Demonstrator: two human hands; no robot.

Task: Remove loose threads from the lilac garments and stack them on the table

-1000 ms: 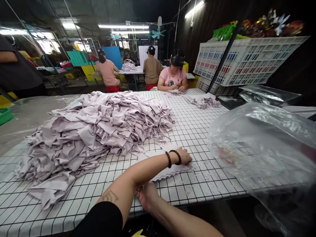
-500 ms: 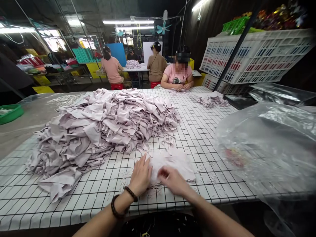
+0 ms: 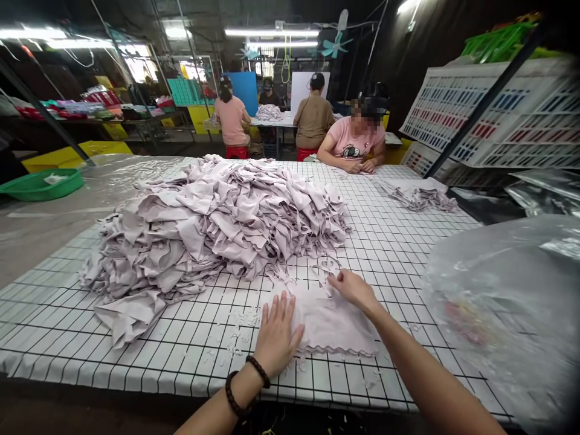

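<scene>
My left hand (image 3: 275,334) lies flat and open on the left edge of a small stack of pale lilac fabric pieces (image 3: 335,326) with wavy cut edges, near the front of the gridded table (image 3: 190,338). It wears two dark bead bracelets at the wrist. My right hand (image 3: 352,288) rests at the stack's far corner, fingers curled in a pinch on a thin fabric strip (image 3: 327,267). A big heap of the same lilac fabric (image 3: 217,223) sits just behind and to the left.
A clear plastic bag (image 3: 502,308) bulges at the right. A smaller fabric pile (image 3: 419,194) lies far right on the table. A person in a pink shirt (image 3: 353,145) sits at the far edge; two others sit beyond. A green basin (image 3: 40,184) stands at left. White crates (image 3: 489,121) lean at back right.
My arms uncrossed; the left hand moved to the stack's left edge and flattened. My right hand came up from the table edge to the stack's far corner. The view shifted left.
</scene>
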